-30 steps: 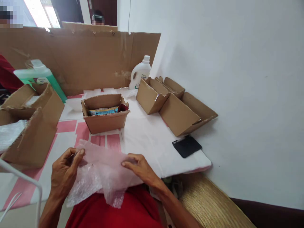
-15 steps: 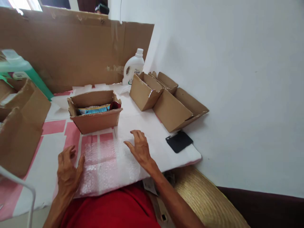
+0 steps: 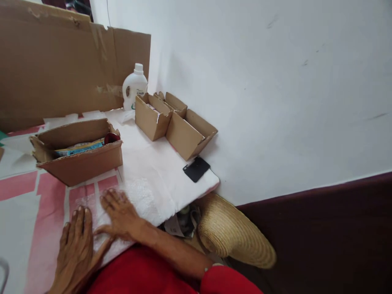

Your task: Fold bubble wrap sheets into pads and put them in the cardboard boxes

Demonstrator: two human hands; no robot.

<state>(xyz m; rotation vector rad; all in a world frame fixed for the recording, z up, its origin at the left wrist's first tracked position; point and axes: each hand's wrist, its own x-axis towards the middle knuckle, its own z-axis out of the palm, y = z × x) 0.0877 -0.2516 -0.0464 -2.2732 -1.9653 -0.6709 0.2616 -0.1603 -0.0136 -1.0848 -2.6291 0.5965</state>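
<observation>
open carton (image 3: 78,163): reference point; stands upright on the bench (image 3: 159,163) with its flaps out. It holds a flat printed packet (image 3: 80,148) and something dark red at one end.
bubble wrap sheet (image 3: 141,199): spread flat just in front of the open carton, apparently pinned so it lies smooth.
left hand (image 3: 75,245): released, palm down on the sheet, grasping nothing.
right hand (image 3: 121,214): released, fingers spread, pressing the sheet.
smaller cartons (image 3: 153,116): behind the open carton, toward the wall, tipped; contents not visible.
</observation>
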